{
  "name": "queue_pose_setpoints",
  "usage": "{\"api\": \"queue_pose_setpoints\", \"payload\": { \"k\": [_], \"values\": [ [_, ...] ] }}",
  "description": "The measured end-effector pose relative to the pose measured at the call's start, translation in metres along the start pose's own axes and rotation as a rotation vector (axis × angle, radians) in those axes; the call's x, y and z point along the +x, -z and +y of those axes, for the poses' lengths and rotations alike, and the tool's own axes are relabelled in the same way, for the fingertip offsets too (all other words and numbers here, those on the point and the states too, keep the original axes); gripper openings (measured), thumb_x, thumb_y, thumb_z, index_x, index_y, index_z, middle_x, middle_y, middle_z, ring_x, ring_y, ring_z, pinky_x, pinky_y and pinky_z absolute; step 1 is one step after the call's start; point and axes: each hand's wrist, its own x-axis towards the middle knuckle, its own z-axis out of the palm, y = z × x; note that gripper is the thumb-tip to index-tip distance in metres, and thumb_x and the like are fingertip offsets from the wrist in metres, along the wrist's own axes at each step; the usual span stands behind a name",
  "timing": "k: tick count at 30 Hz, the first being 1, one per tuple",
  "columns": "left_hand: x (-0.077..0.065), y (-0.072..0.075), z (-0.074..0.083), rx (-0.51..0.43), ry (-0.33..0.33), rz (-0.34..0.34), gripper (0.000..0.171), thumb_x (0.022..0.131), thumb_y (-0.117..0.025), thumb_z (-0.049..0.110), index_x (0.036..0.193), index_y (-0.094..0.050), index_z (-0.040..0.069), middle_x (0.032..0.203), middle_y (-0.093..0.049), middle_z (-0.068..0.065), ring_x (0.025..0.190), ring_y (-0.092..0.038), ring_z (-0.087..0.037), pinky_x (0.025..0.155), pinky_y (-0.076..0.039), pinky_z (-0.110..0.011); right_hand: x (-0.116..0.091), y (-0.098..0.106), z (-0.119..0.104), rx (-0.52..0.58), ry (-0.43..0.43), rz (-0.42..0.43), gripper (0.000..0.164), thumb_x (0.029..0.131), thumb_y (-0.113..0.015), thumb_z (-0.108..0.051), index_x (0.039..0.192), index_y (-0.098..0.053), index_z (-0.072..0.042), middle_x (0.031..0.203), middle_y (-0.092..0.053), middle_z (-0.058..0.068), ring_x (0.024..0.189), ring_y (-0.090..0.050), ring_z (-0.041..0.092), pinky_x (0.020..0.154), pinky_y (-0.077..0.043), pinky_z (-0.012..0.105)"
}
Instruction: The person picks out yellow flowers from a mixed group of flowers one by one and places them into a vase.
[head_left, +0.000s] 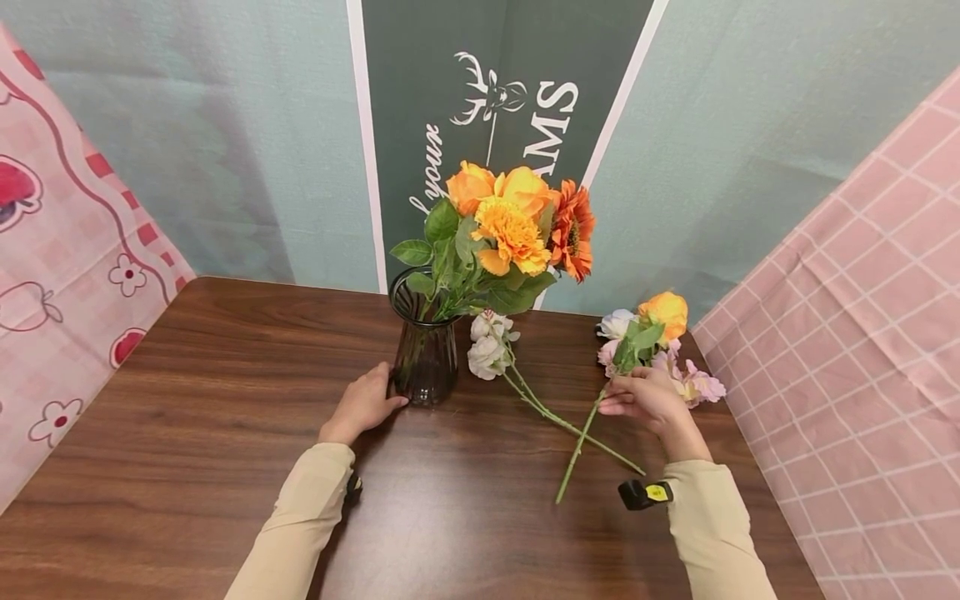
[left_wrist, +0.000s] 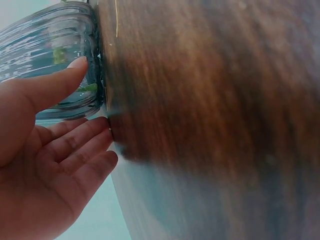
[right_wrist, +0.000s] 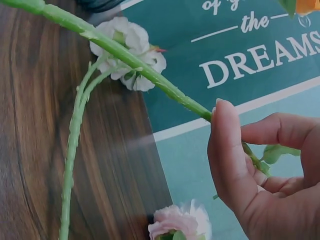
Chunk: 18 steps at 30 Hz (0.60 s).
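A dark glass vase [head_left: 426,367] stands upright, holding several orange flowers [head_left: 517,225] with green leaves. My left hand [head_left: 365,404] is at the lower left of the vase. In the left wrist view its thumb [left_wrist: 62,84] lies across the near side of the glass [left_wrist: 55,40], and the other fingers extend fairly straight beside the base. My right hand [head_left: 648,400] pinches the green stem [right_wrist: 150,75] of an orange rose [head_left: 664,315] between thumb and fingers. The stem's lower end points toward the front of the table.
White flowers [head_left: 489,354] lie on the brown table [head_left: 225,400] right of the vase, their stems crossing below the rose's stem. Pink and pale flowers [head_left: 701,385] lie near the right edge. A pink checked cloth [head_left: 862,333] borders the right side; a teal and green cloth [head_left: 315,150] hangs behind.
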Motion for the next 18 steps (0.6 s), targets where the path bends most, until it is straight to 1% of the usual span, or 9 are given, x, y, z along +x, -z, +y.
{"api": "queue_pose_setpoints", "payload": {
  "k": [3,7,13,18],
  "values": [
    [0.000,0.000,0.000,0.001,-0.002,0.002,0.051,0.083,-0.067,0.022,0.118,-0.045,-0.009,0.113,-0.055,-0.026,0.099,-0.054,-0.042,0.081,-0.043,-0.051,0.001,-0.002,0.000,0.040,-0.005,-0.013,0.014,0.089,-0.034,0.009,0.081,-0.045,0.010,0.068,-0.061,0.011,0.063,-0.066,0.020,0.065,-0.054,0.032],
    [0.001,-0.001,0.000,0.002,-0.003,0.007,0.051,0.083,-0.067,0.022,0.117,-0.046,-0.009,0.113,-0.055,-0.026,0.099,-0.055,-0.041,0.081,-0.043,-0.051,0.003,-0.006,0.001,0.109,0.005,-0.025,0.025,0.088,-0.034,0.011,0.075,-0.055,0.007,0.068,-0.062,0.013,0.065,-0.066,0.022,0.067,-0.054,0.032],
    [0.001,-0.001,0.000,-0.003,-0.006,0.008,0.051,0.083,-0.067,0.022,0.118,-0.046,-0.009,0.113,-0.055,-0.026,0.099,-0.054,-0.041,0.081,-0.043,-0.051,0.004,-0.012,0.002,0.205,0.031,-0.019,0.028,0.088,-0.034,0.012,0.072,-0.057,0.006,0.069,-0.061,0.015,0.068,-0.066,0.023,0.069,-0.053,0.033],
    [0.000,-0.001,0.000,-0.002,-0.007,0.009,0.051,0.083,-0.067,0.021,0.118,-0.045,-0.009,0.113,-0.055,-0.027,0.099,-0.055,-0.041,0.080,-0.043,-0.051,0.005,-0.015,0.002,0.240,0.036,-0.022,0.029,0.089,-0.034,0.012,0.073,-0.058,0.005,0.069,-0.062,0.015,0.068,-0.066,0.024,0.069,-0.053,0.033]
  ]
}}
